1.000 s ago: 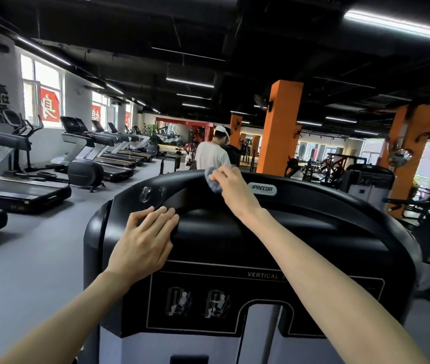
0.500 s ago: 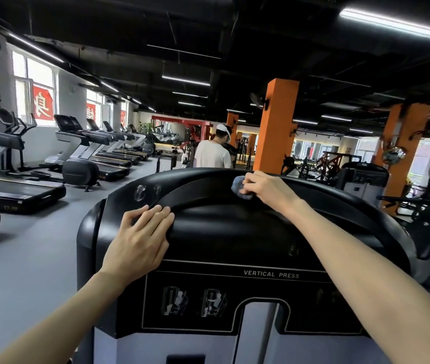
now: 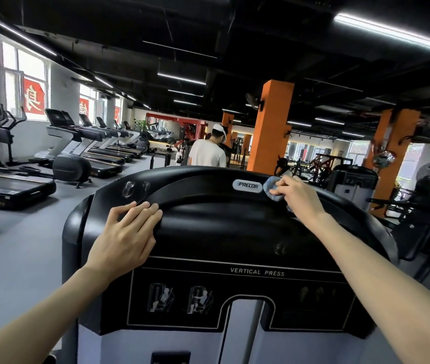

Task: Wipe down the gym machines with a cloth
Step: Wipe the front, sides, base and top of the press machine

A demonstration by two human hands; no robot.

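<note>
Two hands were on the machine [image 3: 221,232]: the left hand [image 3: 124,237] lay flat, grip released; the right hand [image 3: 297,197] clenched the cloth [image 3: 270,189] on the rim. Within a second the cloth had slid rightward past the logo [image 3: 248,185], likely leaving the rim's right side unwiped.

The cloth [image 3: 269,189] is mostly hidden under the right hand [image 3: 297,195], the bottom edge cuts off the machine [image 3: 234,229], and its top hides the legs of the person in white [image 3: 206,153] behind.
</note>
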